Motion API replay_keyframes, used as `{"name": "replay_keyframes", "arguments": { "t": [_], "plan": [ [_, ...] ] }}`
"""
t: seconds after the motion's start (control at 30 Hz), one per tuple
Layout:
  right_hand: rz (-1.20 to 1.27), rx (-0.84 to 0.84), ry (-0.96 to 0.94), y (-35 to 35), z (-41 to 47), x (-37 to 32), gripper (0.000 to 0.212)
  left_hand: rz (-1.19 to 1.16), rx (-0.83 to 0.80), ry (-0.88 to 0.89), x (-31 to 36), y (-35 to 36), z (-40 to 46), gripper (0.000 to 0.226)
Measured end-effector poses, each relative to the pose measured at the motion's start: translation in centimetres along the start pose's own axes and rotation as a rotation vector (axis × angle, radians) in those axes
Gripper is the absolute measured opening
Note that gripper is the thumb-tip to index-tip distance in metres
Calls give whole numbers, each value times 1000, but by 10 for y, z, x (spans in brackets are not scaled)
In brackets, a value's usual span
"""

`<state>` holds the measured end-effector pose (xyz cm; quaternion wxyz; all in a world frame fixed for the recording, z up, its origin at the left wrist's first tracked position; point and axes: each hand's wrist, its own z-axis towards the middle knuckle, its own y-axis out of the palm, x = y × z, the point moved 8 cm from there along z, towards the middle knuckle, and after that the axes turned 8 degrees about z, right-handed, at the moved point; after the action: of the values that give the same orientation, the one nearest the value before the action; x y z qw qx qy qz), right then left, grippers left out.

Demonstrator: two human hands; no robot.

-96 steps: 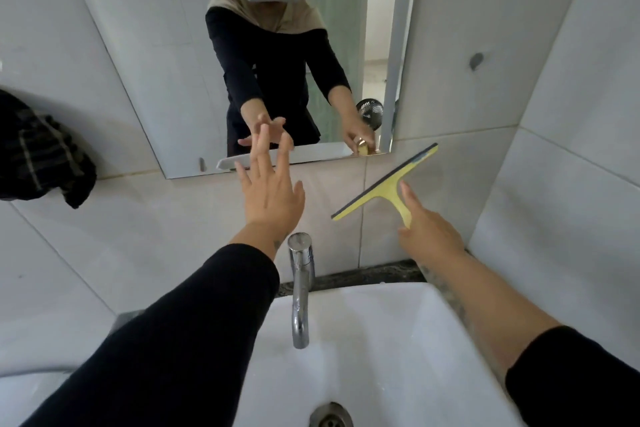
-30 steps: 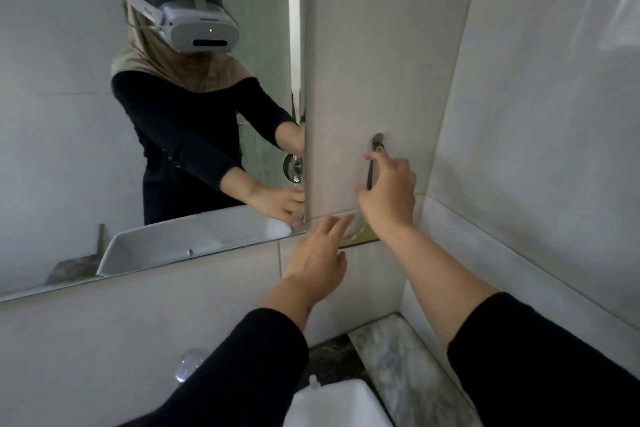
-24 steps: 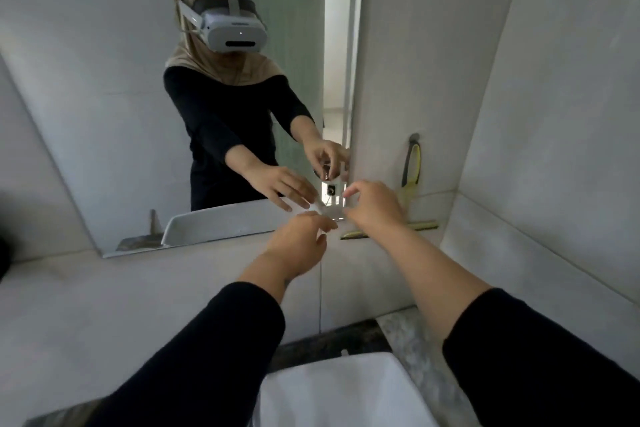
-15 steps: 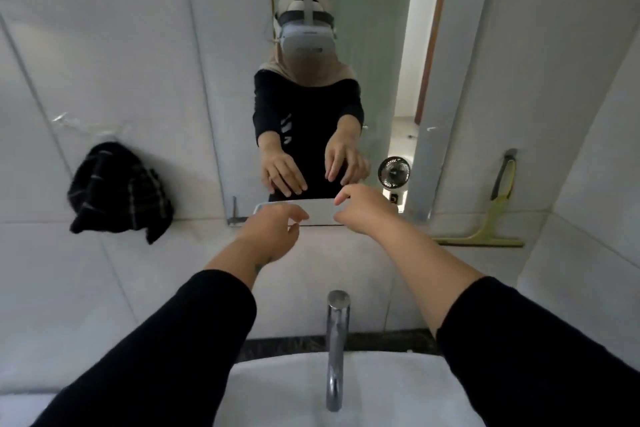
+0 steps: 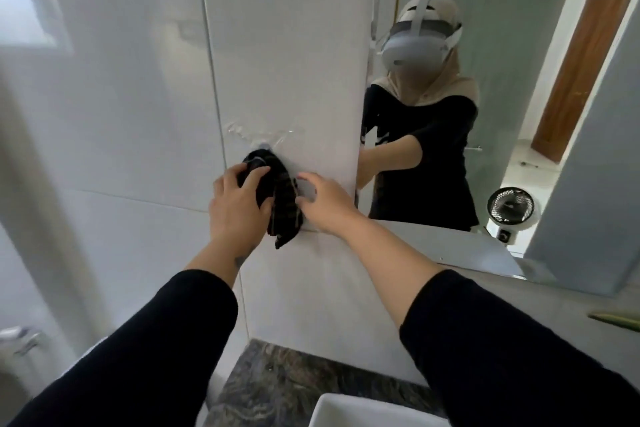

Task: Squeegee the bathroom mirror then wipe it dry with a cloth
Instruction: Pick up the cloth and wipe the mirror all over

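white tiled wall [image 5: 131, 135] carries dark cloth [image 5: 282, 204], hung from clear hook [image 5: 263, 144]. below: dark speckled stone counter [image 5: 277, 381] w/ white basin [image 5: 363, 414] corner set on it.

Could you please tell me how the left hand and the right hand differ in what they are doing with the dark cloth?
The left hand has its fingers curled onto the dark cloth; the right hand is open, fingers spread beside it. The left hand covers the cloth's left side, the right hand sits at its right edge. Both reach toward the white wall, left of the mirror.
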<state>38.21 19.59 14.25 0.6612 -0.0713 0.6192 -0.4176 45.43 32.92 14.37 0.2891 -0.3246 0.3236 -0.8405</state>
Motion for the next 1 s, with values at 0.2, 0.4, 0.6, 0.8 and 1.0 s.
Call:
{"name": "replay_keyframes", "arguments": {
  "t": [0.2,0.4,0.6,0.8,1.0],
  "plan": [
    [151,11,-10,37,35,-6,50,-192,-115,-93,-27,24,13,64],
    [346,6,-13,45,33,-6,50,-346,-23,-115,-23,16,13,54],
    [484,94,-104,9,20,-34,50,-502,26,-101,-7,-22,15,39],
    [692,147,-191,-49,-11,-58,55,-670,17,96,59,-87,26,29],
    [991,235,-315,-116,-36,-76,59,-674,-30,300,140,-127,31,29]
  ]
}}
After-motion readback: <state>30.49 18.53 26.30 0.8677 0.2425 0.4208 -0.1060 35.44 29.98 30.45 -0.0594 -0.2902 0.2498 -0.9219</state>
